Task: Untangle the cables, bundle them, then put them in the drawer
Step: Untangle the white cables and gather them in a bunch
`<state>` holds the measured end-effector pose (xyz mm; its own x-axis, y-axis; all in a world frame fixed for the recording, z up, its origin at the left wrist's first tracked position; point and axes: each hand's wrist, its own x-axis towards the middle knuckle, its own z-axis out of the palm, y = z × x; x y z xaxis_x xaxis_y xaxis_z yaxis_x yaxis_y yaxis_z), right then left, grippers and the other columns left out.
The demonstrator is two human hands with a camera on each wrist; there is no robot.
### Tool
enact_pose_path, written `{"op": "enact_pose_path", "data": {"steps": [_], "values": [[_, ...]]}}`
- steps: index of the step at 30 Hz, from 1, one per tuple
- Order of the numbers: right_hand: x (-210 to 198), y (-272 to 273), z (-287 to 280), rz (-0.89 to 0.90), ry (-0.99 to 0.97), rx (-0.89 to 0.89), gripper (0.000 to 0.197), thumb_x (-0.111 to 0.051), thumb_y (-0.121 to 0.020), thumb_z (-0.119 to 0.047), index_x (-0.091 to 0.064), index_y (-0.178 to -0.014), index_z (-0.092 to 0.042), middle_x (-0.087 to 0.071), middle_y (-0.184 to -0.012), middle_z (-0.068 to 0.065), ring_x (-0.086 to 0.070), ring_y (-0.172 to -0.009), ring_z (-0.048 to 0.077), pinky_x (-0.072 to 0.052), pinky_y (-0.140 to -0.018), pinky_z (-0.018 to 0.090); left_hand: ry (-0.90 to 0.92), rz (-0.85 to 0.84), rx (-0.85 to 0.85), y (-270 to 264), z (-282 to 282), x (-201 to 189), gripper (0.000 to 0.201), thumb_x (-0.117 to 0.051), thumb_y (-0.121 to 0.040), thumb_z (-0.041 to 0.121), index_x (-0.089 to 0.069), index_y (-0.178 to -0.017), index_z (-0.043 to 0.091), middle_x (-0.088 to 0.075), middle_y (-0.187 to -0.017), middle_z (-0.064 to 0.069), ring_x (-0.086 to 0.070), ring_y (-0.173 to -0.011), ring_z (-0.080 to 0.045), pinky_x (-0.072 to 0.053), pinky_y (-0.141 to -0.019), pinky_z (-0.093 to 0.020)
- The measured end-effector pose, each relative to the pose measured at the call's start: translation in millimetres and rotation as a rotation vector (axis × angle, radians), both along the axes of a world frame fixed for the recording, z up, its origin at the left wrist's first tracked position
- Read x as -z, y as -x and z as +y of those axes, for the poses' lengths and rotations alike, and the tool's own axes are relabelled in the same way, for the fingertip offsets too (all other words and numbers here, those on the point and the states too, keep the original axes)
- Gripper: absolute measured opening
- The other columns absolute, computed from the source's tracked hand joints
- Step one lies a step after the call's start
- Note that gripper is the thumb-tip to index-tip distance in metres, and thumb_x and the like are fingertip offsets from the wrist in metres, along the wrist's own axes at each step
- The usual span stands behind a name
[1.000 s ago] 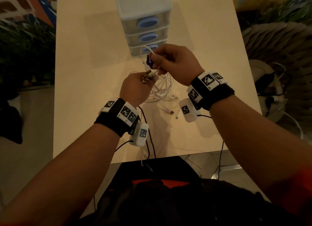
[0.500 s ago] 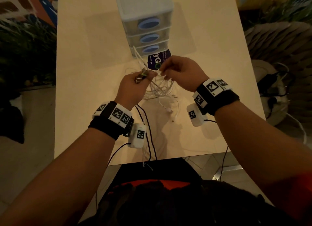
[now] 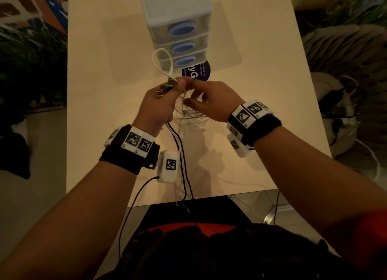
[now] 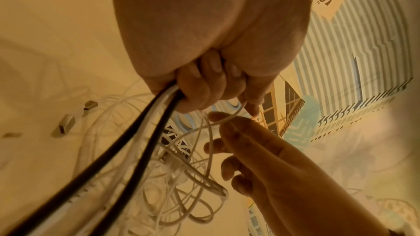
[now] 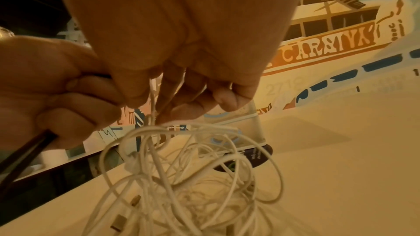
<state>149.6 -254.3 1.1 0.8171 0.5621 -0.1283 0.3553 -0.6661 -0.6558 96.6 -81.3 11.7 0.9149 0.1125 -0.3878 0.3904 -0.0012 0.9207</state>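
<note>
Over the table, my left hand grips a bunch of cables. Their metal USB plugs stick out past its thumb, and a white loop stands up in front of the drawers. Black and white cables trail from that fist over the near table edge. My right hand is close beside it and pinches one thin white cable between thumb and fingers. A tangle of white cables hangs and lies under both hands, its plugs on the table. The three-drawer unit stands behind, all drawers closed.
A round purple sticker lies in front of the bottom drawer. Two loose plugs rest on the beige table. Plants and a wicker piece stand around the table. The near edge runs just in front of my body.
Both hands came down and toward me, uncovering the purple sticker. The right hand closed in on the left and took a new pinch on a white cable. The white loop now stands higher.
</note>
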Motion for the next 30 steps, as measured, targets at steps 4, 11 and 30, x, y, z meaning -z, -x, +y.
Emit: {"op": "enact_pose_path", "data": {"steps": [4,11,30], "values": [[-3,-3,7,-0.054,-0.017,0.013,0.025,-0.062,-0.098,-0.037,-0.070,-0.114,-0.020,-0.072,-0.101,-0.003,-0.057,-0.078,0.012,-0.036,-0.066,0.021,-0.071,-0.052,0.071,1,-5,-8,0.028,-0.057,-0.103,0.038,-0.073,-0.121,0.025,-0.026,-0.063,0.023,-0.035,-0.043,-0.004,-0.034,-0.046,-0.019],[-5,-8,-4,-0.043,-0.082,0.124,0.021,-0.059,-0.100,-0.036,-0.073,-0.105,-0.022,-0.069,-0.086,-0.010,-0.065,-0.080,0.013,-0.053,-0.082,0.035,-0.474,-0.017,0.164,-2,6,10,0.036,-0.056,-0.101,0.049,-0.077,-0.109,0.020,-0.071,-0.074,0.001,-0.054,-0.060,-0.001,-0.045,-0.067,-0.034],[-3,-25,-28,0.160,-0.514,0.493,0.021,-0.051,-0.104,-0.032,-0.051,-0.090,-0.016,-0.069,-0.101,0.010,-0.075,-0.078,0.021,-0.063,-0.071,0.048,-0.858,0.066,0.264,-2,18,31,0.038,-0.063,-0.094,0.047,-0.059,-0.071,0.018,-0.056,-0.068,0.001,-0.053,-0.072,-0.026,-0.036,-0.067,-0.032]]}}
